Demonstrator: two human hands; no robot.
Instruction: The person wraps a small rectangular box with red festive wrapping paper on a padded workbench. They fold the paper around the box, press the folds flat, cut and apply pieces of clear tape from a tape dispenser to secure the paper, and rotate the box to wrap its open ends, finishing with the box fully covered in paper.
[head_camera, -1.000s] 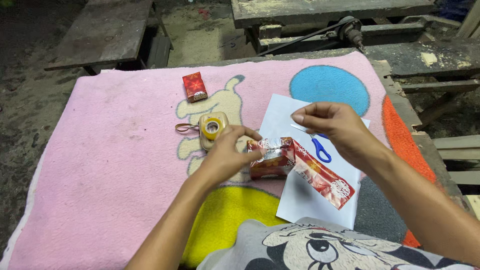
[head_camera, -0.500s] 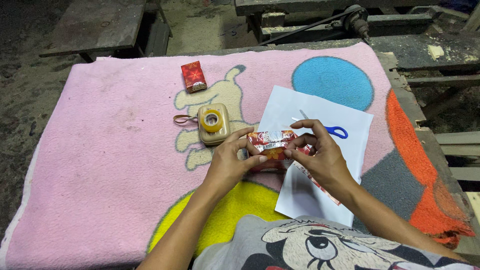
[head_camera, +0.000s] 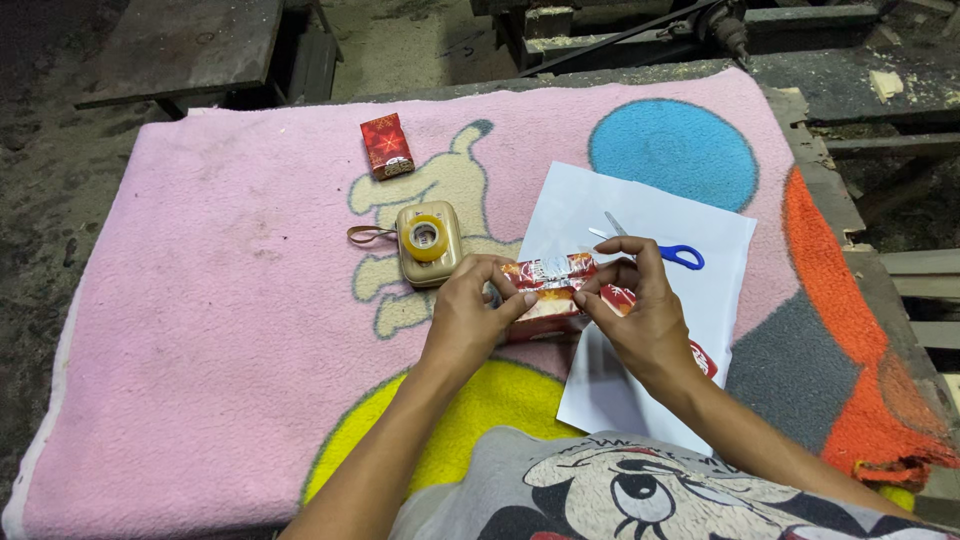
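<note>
Head view, looking down on a pink blanket (head_camera: 200, 330) printed with a cartoon animal, a blue circle and a yellow patch. Both hands at the middle, closed on a small box (head_camera: 548, 292) half wrapped in red patterned paper (head_camera: 700, 357). Left hand (head_camera: 468, 312) gripping the box's near-left end, thumb pressed to its front face. Right hand (head_camera: 640, 315) clasping the right end, fingertips pinching the wrapping at the top edge (exact fold hidden by the fingers). Box resting low over the left edge of a white paper sheet (head_camera: 640, 225), with a strip of the red wrap trailing out to the lower right beneath the right wrist. Blue-handled scissors (head_camera: 662, 247) lying on the white sheet just beyond the right hand, apart from it. Beige tape dispenser (head_camera: 428, 242) with a yellow roll just beside the left hand, a brown strap at its left side. Small red box (head_camera: 386, 146) farther up the blanket, well apart from the rest. Dark wooden planks (head_camera: 180, 50) beyond the blanket's far edge.
</note>
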